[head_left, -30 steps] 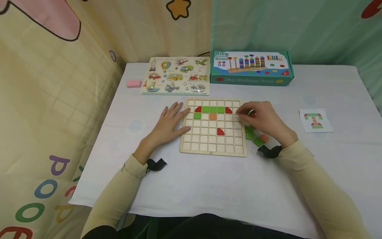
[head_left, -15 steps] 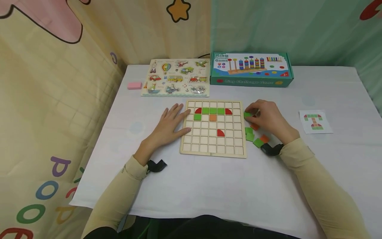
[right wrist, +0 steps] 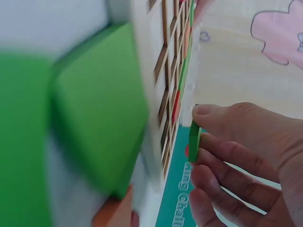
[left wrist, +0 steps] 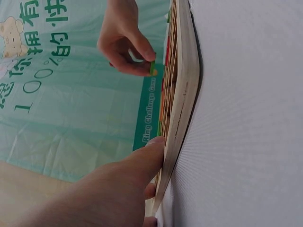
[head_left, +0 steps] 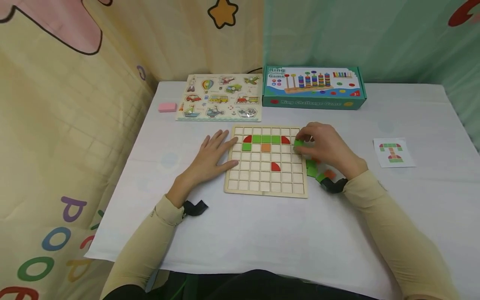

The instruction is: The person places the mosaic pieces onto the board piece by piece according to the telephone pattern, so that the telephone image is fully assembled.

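My right hand [head_left: 326, 146] pinches a green square tile [head_left: 298, 143] between thumb and fingertips, above the right edge of a wooden grid board [head_left: 264, 193]. The right wrist view shows this tile [right wrist: 194, 142] on edge; a bit of red [right wrist: 187, 150] shows behind it, held or not I cannot tell. On the board's left edge rests my left hand [head_left: 210, 156], fingers spread and thumb [left wrist: 154, 142] touching the frame. Set in the grid are a row of green tiles [head_left: 266, 139] between two red quarter-circles, another green tile [head_left: 246, 146], an orange tile [head_left: 266, 147] and a lone red quarter-circle [head_left: 275, 167].
Loose green tiles [head_left: 311, 167] and orange tiles [head_left: 330, 173] lie right of the board, partly under the right hand. Farther right is a pattern card [head_left: 394, 152]. Behind stand a picture puzzle [head_left: 219, 104], a Ring Challenge Game box [head_left: 315, 103] and a pink block [head_left: 167, 107].
My right hand went from the board's right edge out to the loose tiles, then came back left over the edge with a green tile. The left hand stayed put.
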Tool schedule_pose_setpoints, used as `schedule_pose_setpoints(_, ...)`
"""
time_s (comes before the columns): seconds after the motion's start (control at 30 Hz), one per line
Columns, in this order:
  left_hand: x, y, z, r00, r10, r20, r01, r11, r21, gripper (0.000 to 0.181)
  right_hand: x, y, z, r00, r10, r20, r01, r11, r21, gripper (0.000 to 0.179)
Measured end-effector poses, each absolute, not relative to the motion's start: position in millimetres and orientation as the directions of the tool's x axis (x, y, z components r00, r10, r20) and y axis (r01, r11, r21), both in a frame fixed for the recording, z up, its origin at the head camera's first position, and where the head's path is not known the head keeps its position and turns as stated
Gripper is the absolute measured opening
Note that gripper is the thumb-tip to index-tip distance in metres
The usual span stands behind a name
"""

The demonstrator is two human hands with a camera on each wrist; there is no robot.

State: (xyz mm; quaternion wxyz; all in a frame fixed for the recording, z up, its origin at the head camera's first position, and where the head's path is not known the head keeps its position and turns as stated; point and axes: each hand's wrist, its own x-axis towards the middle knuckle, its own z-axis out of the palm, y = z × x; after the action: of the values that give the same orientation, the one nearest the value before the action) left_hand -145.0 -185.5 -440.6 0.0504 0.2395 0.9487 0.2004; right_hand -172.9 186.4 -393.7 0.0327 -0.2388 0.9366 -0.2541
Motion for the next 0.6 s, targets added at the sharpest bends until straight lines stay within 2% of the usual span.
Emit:
schedule_pose_setpoints(0.33,-145,-185,-441,-0.879,0.477,0.004,0.437,0.801,0.41,0.076,-174,159,-397,-0.842,-0.539,0.009,-0.469,0.725,-0.505,0.023)
schedule_pose_setpoints(0.6,-145,-186,-441,-0.881,0.473,-0.01,0.43,0.809,0.401,0.076,-174,158,-402,-0.821,-0.568,0.045,-0.505,0.688,-0.521,0.021)
